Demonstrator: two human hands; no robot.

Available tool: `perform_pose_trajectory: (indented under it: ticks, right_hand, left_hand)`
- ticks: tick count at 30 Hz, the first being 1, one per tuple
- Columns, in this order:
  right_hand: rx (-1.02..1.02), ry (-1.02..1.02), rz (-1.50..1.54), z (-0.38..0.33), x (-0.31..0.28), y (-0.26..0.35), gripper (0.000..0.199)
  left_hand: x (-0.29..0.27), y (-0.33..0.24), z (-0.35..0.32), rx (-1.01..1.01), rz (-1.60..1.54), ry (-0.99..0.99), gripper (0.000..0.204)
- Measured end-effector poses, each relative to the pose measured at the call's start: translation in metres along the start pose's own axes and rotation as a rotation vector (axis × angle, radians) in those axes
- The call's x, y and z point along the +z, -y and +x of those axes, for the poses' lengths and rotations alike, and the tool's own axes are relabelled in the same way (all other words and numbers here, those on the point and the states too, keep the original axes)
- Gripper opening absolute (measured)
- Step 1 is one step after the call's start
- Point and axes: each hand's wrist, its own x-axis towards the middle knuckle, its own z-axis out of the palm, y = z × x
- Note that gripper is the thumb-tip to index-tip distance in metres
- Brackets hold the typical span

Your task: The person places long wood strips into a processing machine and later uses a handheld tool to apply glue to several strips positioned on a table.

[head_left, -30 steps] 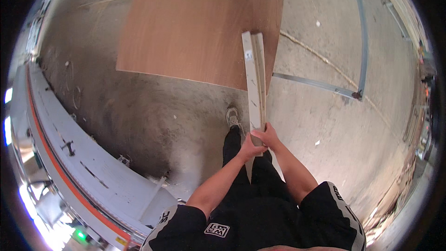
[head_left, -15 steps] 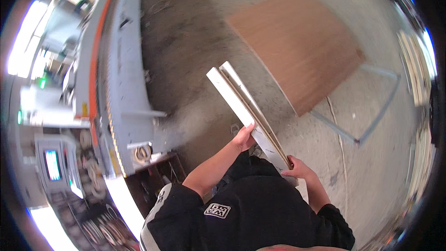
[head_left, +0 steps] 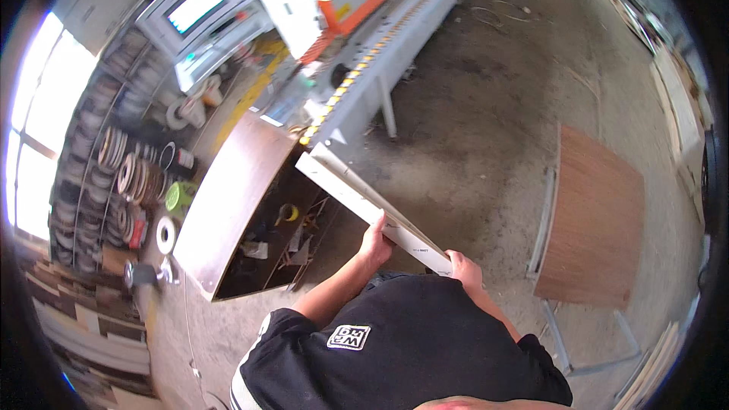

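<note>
Two long narrow white boards point(head_left: 351, 196) lie against each other in front of my body, with a slim gap between them at the far end. They slant from the far left to the near right. My left hand point(head_left: 377, 241) is closed around the side of the boards near their middle, thumb on top. At their near end my right hand point(head_left: 465, 267) grips them, its fingers partly hidden. The boards' far end is close to the corner of a low wood-topped cabinet point(head_left: 241, 175) on the left.
Behind the cabinet stretches a long grey machine point(head_left: 380, 68) with an orange stripe and a control screen point(head_left: 195, 7). Rolls of edging tape point(head_left: 140, 180) fill a rack at left. A brown panel point(head_left: 592, 220) rests on a metal frame point(head_left: 558, 338) at right. Stacked planks point(head_left: 91, 342) lie lower left.
My view and body have turned left. The cabinet, screen and tape rack have come further into view, and the brown panel has shifted right. Both hands still hold the white boards.
</note>
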Motion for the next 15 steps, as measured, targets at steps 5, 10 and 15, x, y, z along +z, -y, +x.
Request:
perform_pose_trajectory:
  ticks: [5, 10, 15]
  right_hand:
    - [-0.217, 0.112, -0.115, 0.096, 0.021, 0.123, 0.061]
    - [-0.452, 0.154, -0.157, 0.178, 0.032, 0.225, 0.057]
    - [-0.539, 0.335, -0.228, 0.253, 0.025, 0.319, 0.056]
  left_hand:
    - [-0.096, -0.106, -0.028, 0.192, -0.149, -0.155, 0.073]
    - [-0.15, -0.184, -0.043, 0.351, -0.239, -0.217, 0.07]
    - [-0.173, -0.246, -0.045, 0.524, -0.394, -0.268, 0.081]
